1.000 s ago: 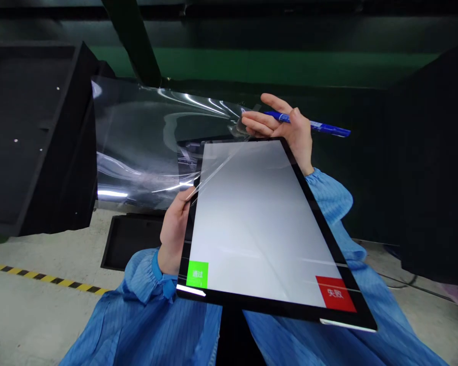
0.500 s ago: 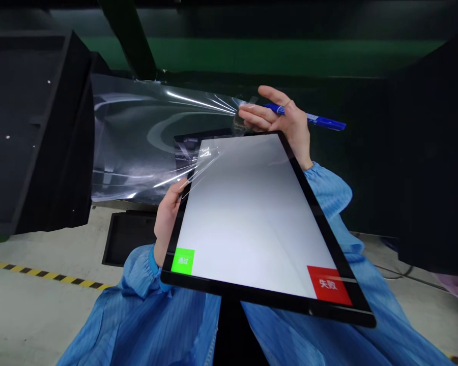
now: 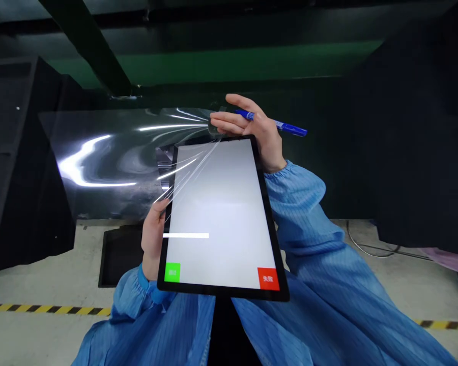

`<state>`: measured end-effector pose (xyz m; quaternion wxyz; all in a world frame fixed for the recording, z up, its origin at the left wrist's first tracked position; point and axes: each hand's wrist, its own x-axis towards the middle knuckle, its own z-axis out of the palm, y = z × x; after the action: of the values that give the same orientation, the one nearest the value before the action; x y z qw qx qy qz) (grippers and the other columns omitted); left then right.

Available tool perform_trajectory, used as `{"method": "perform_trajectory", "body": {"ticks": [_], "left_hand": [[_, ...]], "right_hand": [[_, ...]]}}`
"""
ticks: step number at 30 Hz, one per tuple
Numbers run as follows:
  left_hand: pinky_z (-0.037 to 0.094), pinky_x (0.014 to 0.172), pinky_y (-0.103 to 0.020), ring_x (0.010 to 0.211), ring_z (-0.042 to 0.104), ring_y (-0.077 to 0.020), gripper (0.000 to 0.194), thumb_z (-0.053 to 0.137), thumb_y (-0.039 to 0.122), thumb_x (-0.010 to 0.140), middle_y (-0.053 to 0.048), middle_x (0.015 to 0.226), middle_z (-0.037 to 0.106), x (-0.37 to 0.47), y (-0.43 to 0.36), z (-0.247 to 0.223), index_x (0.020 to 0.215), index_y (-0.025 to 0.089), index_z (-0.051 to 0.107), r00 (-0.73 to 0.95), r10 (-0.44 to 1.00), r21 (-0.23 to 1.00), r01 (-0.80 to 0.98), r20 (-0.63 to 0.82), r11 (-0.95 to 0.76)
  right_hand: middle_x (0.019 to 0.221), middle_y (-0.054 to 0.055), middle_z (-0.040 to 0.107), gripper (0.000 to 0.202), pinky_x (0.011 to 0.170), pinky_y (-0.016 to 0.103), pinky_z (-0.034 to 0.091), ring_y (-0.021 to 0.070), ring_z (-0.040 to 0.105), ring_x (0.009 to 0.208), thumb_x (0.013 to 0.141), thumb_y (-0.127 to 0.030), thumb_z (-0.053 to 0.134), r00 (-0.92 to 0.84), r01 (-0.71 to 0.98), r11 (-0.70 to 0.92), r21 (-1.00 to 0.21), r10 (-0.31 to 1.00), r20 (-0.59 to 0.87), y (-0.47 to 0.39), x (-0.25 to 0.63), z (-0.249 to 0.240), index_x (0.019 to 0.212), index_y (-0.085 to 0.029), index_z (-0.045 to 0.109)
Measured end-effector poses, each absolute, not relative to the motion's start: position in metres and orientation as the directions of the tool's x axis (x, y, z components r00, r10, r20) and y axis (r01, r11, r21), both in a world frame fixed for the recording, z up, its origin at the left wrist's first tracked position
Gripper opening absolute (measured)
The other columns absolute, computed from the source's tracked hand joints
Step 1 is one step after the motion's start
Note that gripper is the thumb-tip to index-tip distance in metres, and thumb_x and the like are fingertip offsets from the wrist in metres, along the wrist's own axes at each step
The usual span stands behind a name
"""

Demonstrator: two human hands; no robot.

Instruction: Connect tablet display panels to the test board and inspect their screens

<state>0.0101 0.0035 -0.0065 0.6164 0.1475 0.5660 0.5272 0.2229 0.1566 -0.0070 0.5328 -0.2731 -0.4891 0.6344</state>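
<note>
A black-framed tablet [image 3: 221, 203] tilts in front of me, its screen white with a green box at lower left, a red box at lower right and a short white bar. My left hand [image 3: 152, 236] grips its left edge, thumb on top and fingers hidden beneath. At the far edge, my right hand [image 3: 266, 137] has a blue marker [image 3: 293, 129] tucked through its fingers. Its fingertips seem to pinch a corner of clear plastic film [image 3: 133, 127]. Creases fan from that pinch across the tablet's upper left, and the film spreads leftward.
Black boxes stand at left [image 3: 19, 168] and right [image 3: 416, 152] on the dark worktop [image 3: 320, 188]. A green post [image 3: 95, 51] rises behind. Below are a black tray [image 3: 116, 256], a floor cable [image 3: 374, 251] and striped tape [image 3: 41, 309].
The tablet and both hands sit further left in the view, with the tablet turned straighter. The film reaches further left. A white bar has appeared on the screen. Both holds look the same.
</note>
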Motion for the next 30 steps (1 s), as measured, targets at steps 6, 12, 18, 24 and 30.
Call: {"method": "perform_trajectory", "body": {"ticks": [6,12,18,24,30], "left_hand": [[0.064,0.089,-0.043,0.110,0.073,-0.0355,0.010,0.067,0.030,0.074,-0.003,0.077,0.078,0.023,0.000,-0.011,0.068,0.022,0.069,0.022,0.758,0.545,-0.681,-0.652,0.489],[0.065,0.084,-0.044,0.102,0.075,-0.0372,0.014,0.067,0.033,0.073,-0.004,0.069,0.077,0.018,-0.001,-0.025,0.070,0.021,0.071,0.109,0.740,0.453,-0.730,-0.663,0.513],[0.065,0.082,-0.041,0.103,0.075,-0.0349,0.023,0.066,0.044,0.083,-0.004,0.074,0.077,0.022,-0.003,-0.026,0.077,0.023,0.071,0.045,0.746,0.498,-0.717,-0.664,0.487],[0.064,0.083,-0.045,0.106,0.074,-0.0378,0.041,0.065,0.054,0.079,-0.007,0.092,0.080,0.024,0.000,-0.023,0.102,0.021,0.073,0.123,0.723,0.441,-0.719,-0.679,0.537],[0.063,0.082,-0.045,0.106,0.074,-0.0376,0.039,0.060,0.049,0.080,-0.007,0.093,0.080,0.023,0.001,-0.022,0.103,0.021,0.072,0.092,0.713,0.439,-0.731,-0.695,0.523]], "right_hand": [[0.112,-0.001,0.078,0.054,0.113,0.043,0.049,0.0254,0.070,0.116,0.078,-0.061,0.060,-0.302,-0.420,0.070,-0.905,0.929,0.213,0.157,0.223,-0.005,0.120,-0.028,0.060],[0.117,0.001,0.077,0.057,0.115,0.044,0.047,0.0262,0.069,0.119,0.076,-0.063,0.059,-0.311,-0.405,0.059,-0.913,0.930,0.198,0.152,0.224,-0.001,0.121,-0.028,0.058],[0.127,0.000,0.073,0.058,0.120,0.048,0.042,0.0287,0.062,0.131,0.077,-0.065,0.065,-0.359,-0.398,0.062,-0.915,0.907,0.218,0.152,0.229,-0.002,0.124,-0.031,0.058],[0.119,-0.003,0.076,0.053,0.116,0.042,0.046,0.0258,0.065,0.126,0.077,-0.060,0.064,-0.326,-0.432,0.078,-0.899,0.916,0.236,0.151,0.223,-0.001,0.120,-0.030,0.059],[0.122,-0.001,0.075,0.054,0.119,0.040,0.042,0.0246,0.064,0.128,0.077,-0.052,0.064,-0.329,-0.450,0.066,-0.891,0.915,0.233,0.148,0.224,-0.001,0.125,-0.027,0.057]]}}
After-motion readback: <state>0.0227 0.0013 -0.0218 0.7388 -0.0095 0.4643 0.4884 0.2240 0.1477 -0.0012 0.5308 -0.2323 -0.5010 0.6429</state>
